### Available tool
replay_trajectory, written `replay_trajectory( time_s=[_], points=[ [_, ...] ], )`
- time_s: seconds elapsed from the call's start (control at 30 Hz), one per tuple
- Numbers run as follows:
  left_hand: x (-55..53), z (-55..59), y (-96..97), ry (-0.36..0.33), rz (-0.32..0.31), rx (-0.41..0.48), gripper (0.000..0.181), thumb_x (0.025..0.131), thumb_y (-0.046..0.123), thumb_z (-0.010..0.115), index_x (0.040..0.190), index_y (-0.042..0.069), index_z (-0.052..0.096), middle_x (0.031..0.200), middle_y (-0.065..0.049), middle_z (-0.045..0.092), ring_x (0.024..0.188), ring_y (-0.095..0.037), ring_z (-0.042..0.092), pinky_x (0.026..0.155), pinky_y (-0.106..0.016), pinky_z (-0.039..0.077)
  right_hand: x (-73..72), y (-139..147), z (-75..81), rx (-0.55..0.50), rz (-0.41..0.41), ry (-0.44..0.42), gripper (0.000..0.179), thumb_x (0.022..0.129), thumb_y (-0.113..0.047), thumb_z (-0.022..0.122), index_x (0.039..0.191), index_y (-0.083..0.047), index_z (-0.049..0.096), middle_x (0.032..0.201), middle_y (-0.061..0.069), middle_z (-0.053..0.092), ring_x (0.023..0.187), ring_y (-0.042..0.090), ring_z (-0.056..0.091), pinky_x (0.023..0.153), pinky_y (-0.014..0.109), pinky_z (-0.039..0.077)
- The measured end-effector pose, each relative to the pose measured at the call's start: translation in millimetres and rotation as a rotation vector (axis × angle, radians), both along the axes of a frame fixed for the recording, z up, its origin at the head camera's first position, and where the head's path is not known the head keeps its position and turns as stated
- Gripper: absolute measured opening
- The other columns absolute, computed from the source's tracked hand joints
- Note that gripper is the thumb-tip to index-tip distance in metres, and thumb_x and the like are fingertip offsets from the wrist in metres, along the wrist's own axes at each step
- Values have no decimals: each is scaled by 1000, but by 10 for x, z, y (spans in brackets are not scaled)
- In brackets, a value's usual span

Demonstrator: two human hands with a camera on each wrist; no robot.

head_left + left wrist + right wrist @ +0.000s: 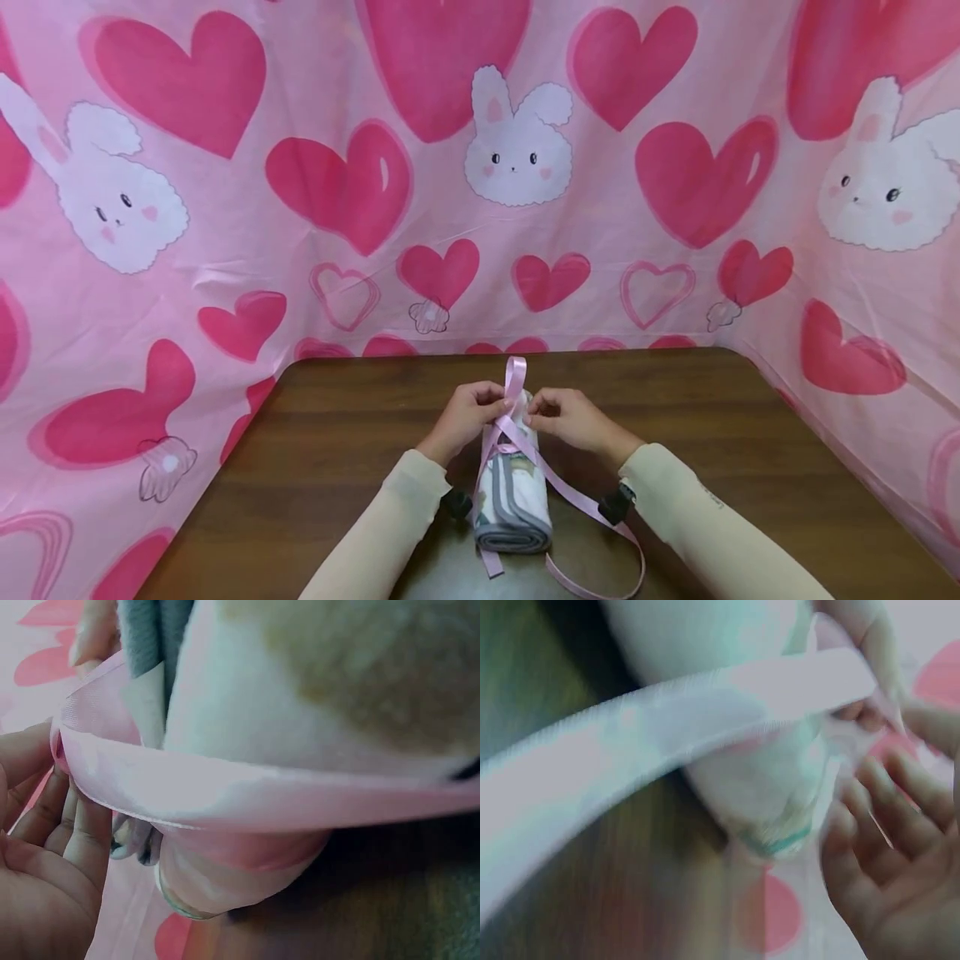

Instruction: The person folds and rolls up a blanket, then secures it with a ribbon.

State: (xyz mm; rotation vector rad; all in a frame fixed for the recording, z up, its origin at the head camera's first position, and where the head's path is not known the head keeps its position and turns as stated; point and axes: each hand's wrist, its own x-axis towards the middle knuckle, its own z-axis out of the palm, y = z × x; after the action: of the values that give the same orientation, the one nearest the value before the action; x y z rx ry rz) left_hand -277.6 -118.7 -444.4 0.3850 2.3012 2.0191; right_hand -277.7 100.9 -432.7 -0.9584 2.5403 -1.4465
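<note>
A rolled white blanket [517,492] with grey edging and a faint print lies lengthwise on the table. Round its middle runs a pink satin ribbon [577,497], crossed on top. My left hand [472,414], at the roll's far left, pinches the base of an upright ribbon loop [516,375]. In the left wrist view, thumb and fingers of the left hand [56,825] meet on the ribbon's fold. On the opposite side my right hand [573,419] pinches ribbon at the roll's far end. The right wrist view shows the right hand's other fingers [874,795] loosely bent.
One ribbon tail [637,567] curls on the table right of the roll; a shorter tail [491,562] sticks out at its near left. The brown wooden table [360,417] ends at a pink heart-and-bunny cloth [510,233]. Dark wrist cameras [617,504] sit close beside the roll.
</note>
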Motion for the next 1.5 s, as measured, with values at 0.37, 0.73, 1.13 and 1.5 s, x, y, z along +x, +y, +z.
replay_trajectory(
  time_s=[0.37,0.73,1.13,1.5],
  points=[
    [50,29,48,4,-16,-18,17,89,14,71,104,5,72,95,-6,69,83,-20,59,71,-31,53,-39,-111,-50,125,67,-71,21,82,-29,79,91,-16,67,73,-3,60,66,13,54,55,29,47],
    [68,45,82,49,-120,53,19,89,8,71,105,-2,71,97,-7,70,85,-18,61,73,-29,51,-5,-231,-135,120,20,16,17,85,-29,76,92,-16,68,70,-8,59,64,10,55,55,29,46],
    [33,9,3,117,-153,46,20,87,13,73,103,1,73,98,-9,70,87,-23,62,79,-34,52,-7,-286,-275,89,-82,159,9,86,-19,71,83,-12,68,66,-9,54,59,8,50,51,25,43],
    [31,57,-62,128,-251,21,17,88,1,70,103,-6,70,93,-6,68,84,-23,57,74,-28,50,25,-283,-242,85,-107,180,8,91,-15,64,96,-17,70,74,-11,60,66,8,52,60,27,45]
  ],
)
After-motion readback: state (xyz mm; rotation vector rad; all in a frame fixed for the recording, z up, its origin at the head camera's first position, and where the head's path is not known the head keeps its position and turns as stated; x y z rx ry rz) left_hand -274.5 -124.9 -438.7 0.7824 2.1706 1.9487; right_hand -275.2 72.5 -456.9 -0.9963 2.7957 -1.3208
